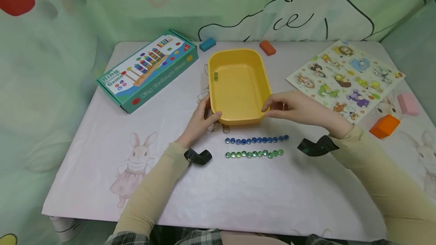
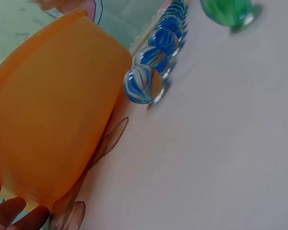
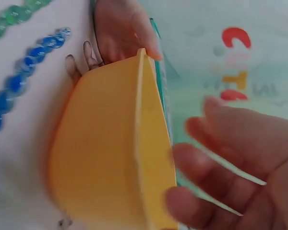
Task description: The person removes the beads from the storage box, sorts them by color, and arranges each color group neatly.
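A yellow plastic bin [image 1: 240, 118] stands on the table, with two small greenish marbles [image 1: 216, 76] by its left inner wall. My left hand [image 1: 200, 119] holds the bin's near-left corner, thumb over the rim and fingers along the outside; its fingertips [image 2: 9, 211] show against the wall in the left wrist view. At the right side, my right hand [image 1: 296, 108] has loosely bent fingers right at the rim, spread apart in the right wrist view. In front of the bin run a row of blue marbles [image 1: 254, 140] and a row of green marbles [image 1: 254, 154].
A green ring game box [image 1: 150, 71] lies at the back left. Blue [image 1: 207, 44] and red-orange [image 1: 267, 48] blocks sit behind the bin. To the right are an animal sticker sheet [image 1: 344, 80], an orange block [image 1: 384, 126] and a pink block [image 1: 408, 104].
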`<state>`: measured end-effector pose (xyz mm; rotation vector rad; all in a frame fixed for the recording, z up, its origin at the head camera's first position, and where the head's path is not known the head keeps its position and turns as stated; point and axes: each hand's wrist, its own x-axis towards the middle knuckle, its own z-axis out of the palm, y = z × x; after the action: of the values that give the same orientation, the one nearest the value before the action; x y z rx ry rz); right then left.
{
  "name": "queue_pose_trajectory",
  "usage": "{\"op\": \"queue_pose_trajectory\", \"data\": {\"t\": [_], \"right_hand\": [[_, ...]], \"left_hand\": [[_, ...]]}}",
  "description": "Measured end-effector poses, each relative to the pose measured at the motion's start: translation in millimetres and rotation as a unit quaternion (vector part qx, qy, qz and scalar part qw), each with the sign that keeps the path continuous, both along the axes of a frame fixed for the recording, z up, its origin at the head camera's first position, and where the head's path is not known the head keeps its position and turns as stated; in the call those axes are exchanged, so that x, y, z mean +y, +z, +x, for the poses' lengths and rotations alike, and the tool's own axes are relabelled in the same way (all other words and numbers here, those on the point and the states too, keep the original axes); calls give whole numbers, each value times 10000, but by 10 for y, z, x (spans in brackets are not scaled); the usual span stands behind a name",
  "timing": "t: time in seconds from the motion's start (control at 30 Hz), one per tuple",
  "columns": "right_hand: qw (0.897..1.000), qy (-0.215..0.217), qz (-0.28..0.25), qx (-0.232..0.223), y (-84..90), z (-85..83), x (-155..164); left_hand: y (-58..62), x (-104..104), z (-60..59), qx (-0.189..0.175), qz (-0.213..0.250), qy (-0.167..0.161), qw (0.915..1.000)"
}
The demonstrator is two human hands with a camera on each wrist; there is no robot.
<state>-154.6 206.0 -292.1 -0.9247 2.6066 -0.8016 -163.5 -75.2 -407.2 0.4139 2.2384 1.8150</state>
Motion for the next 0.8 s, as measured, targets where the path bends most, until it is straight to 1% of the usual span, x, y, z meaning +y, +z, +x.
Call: {"op": "queue_pose_trajectory", "data": {"t": [0.1,0.23,0.4,0.53,0.6,0.67,0.73,0.8], "right_hand": [[9982,287,478,-200,53,-144,-195],[9957,457,739,-310,83,-336,-418],[9935,270,1032,-391,30,-589,-611],[9933,125,1065,-426,-74,-799,-707],[9938,59,1029,-409,-119,-899,-741],[9943,20,1013,-327,-166,-989,-782],[9939,-35,1069,-261,-205,-1067,-821],[9928,-99,1176,-216,-241,-1131,-864]], "left_hand": [[-7,1,10,17,33,19,10000],[-14,9,9,21,30,12,10000],[-13,12,4,33,-49,10,10000],[-4,1,-2,112,2,-21,9999],[4,0,-9,109,30,-45,9999],[2,-8,-14,75,-63,-32,9999],[0,-10,-16,23,-119,-13,9999],[-8,-11,-22,60,-230,25,9997]]}}
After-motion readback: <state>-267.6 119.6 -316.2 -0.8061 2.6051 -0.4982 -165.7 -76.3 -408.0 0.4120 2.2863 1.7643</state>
